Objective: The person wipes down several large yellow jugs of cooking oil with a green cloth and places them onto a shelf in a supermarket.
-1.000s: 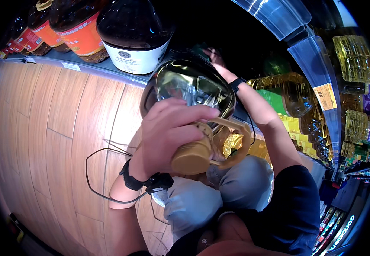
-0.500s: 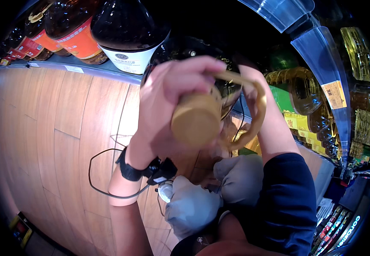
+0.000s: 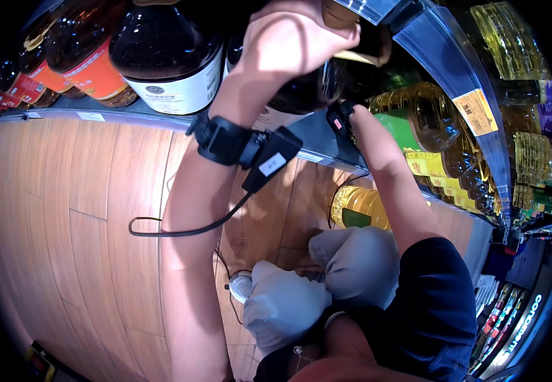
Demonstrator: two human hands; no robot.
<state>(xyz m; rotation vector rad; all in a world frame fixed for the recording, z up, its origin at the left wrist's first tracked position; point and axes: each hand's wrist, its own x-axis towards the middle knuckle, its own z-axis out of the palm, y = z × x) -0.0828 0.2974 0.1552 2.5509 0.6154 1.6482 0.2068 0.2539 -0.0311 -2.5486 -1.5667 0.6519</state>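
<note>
My left hand (image 3: pixel 292 48) is at the top of a large dark oil jug (image 3: pixel 311 89), its fingers wrapped round the neck by the tan cap (image 3: pixel 339 14). A tan carry handle (image 3: pixel 360 58) sticks out to the right of that hand. The jug stands at the lower shelf's front edge, a pale label (image 3: pixel 279 118) low on its side. Past the black wrist strap (image 3: pixel 341 121), my right hand disappears into shadow beside the jug, its fingers hidden. Left of the jug is a similar dark one (image 3: pixel 167 54) with a white label.
Orange-labelled bottles (image 3: pixel 91 70) line the shelf to the left. Green- and yellow-labelled oil bottles (image 3: pixel 425 121) fill the right side, under a shelf edge with a price tag (image 3: pixel 474 111). A yellow oil bottle (image 3: pixel 360 207) is on the wooden floor (image 3: pixel 123 254) beside my knees. A cable hangs from my left wrist.
The jug has moved forward, away from me, to the shelf, and its cap no longer faces me. Both arms have stretched forward. The yellow bottle on the floor shows more fully.
</note>
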